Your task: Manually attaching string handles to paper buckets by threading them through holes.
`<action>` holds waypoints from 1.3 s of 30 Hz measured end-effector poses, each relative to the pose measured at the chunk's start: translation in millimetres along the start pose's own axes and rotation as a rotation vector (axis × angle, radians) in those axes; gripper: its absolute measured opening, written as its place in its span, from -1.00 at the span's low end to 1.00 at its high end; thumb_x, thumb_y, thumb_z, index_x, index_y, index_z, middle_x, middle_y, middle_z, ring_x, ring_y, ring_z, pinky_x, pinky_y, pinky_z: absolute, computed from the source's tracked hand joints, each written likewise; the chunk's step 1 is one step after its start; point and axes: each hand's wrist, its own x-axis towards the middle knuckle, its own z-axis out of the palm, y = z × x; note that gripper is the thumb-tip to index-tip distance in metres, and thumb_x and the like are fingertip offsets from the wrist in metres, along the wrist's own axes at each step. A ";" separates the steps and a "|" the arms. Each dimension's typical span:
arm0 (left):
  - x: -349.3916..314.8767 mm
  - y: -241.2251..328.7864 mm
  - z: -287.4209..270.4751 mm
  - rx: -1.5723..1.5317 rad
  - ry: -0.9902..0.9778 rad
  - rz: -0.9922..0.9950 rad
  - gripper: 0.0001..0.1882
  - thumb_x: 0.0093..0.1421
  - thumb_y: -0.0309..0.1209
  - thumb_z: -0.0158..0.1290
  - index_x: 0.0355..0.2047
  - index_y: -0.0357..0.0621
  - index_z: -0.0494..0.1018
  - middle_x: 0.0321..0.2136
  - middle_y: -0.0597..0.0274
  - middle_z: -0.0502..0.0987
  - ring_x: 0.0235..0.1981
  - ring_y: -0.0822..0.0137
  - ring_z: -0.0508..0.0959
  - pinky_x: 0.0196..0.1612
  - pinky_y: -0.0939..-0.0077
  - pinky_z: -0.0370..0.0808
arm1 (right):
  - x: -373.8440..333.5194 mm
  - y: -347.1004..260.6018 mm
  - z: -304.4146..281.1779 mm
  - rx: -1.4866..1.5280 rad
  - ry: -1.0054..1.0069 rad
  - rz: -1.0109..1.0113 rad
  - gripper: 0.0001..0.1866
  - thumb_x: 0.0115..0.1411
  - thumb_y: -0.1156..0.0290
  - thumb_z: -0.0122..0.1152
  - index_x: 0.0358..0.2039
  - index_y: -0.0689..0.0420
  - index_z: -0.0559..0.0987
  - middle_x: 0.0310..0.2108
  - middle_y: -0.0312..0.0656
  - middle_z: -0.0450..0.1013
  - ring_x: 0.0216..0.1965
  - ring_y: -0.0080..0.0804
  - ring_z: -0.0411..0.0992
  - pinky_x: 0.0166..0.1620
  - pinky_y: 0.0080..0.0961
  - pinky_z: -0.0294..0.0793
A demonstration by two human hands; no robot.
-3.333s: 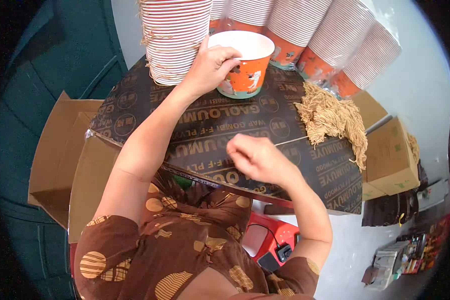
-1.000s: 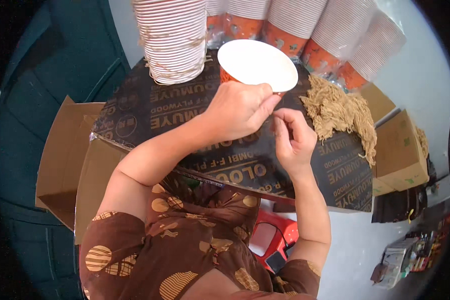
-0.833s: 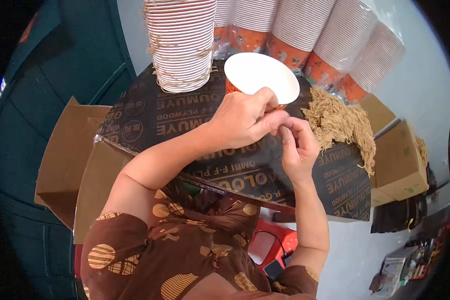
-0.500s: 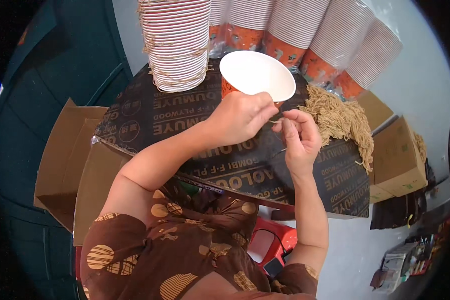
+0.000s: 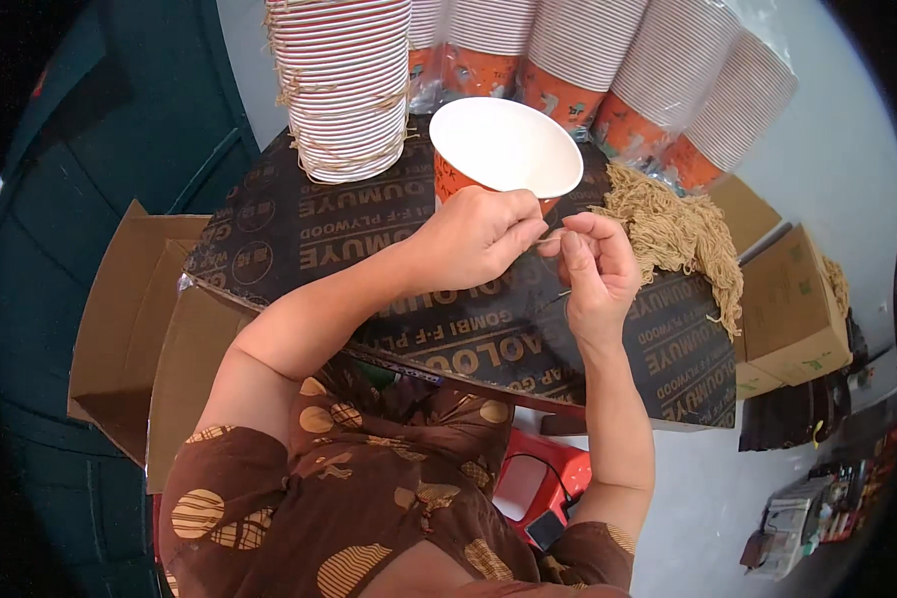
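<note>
A single orange paper cup (image 5: 506, 148) with a white inside stands on the black board, tilted slightly in view. Against its near side, my left hand (image 5: 480, 239) is closed in a pinch on a thin tan string (image 5: 549, 239). Just to the right, my right hand (image 5: 600, 267) pinches the same string between thumb and forefinger, its other fingers curled. The string's path around the cup is hidden by my left hand. A heap of tan strings (image 5: 676, 227) lies to the right of my right hand.
At the back left rises a tall stack of cups (image 5: 347, 100) with strings tied round them. Several wrapped cup stacks (image 5: 568, 60) line the back. Open cardboard boxes stand left (image 5: 130, 309) and right (image 5: 792, 299) of the table (image 5: 448, 344). A red stool (image 5: 558, 463) is below.
Both hands keep their pinch on the string with only small finger shifts. The whole scene has slid slightly left in view.
</note>
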 end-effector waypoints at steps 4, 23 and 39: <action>0.9 4.9 -2.0 -0.052 0.023 0.019 -0.77 0.34 -0.40 -0.10 -0.42 -0.27 0.40 -0.71 0.35 0.40 -0.69 0.59 0.38 -0.61 0.63 0.30 | 1.2 1.2 1.7 -0.083 0.019 0.011 -0.84 0.30 0.55 0.08 -0.12 0.27 0.48 -0.37 -0.32 0.47 -0.38 -0.67 0.42 -0.29 -0.75 0.38; 0.4 8.4 -4.2 -0.165 -0.082 -0.128 -0.92 0.26 -0.50 -0.03 -0.36 -0.26 0.39 -0.66 0.35 0.45 -0.66 0.59 0.44 -0.63 0.70 0.35 | 4.6 -2.3 2.3 -0.045 0.043 0.061 -0.86 0.30 0.53 0.08 -0.15 0.24 0.50 -0.45 -0.39 0.46 -0.49 -0.80 0.29 -0.45 -0.83 0.21; 5.6 -7.1 -21.2 0.191 0.559 0.444 -0.97 0.08 -0.60 0.07 -0.48 -0.24 0.44 -0.68 0.21 0.45 -0.74 0.43 0.41 -0.65 0.56 0.32 | 7.0 4.4 2.6 -0.248 0.230 0.061 -0.88 0.23 0.55 0.17 -0.47 0.21 0.49 -0.59 -0.54 0.28 -0.56 -0.84 0.13 -0.51 -0.80 0.11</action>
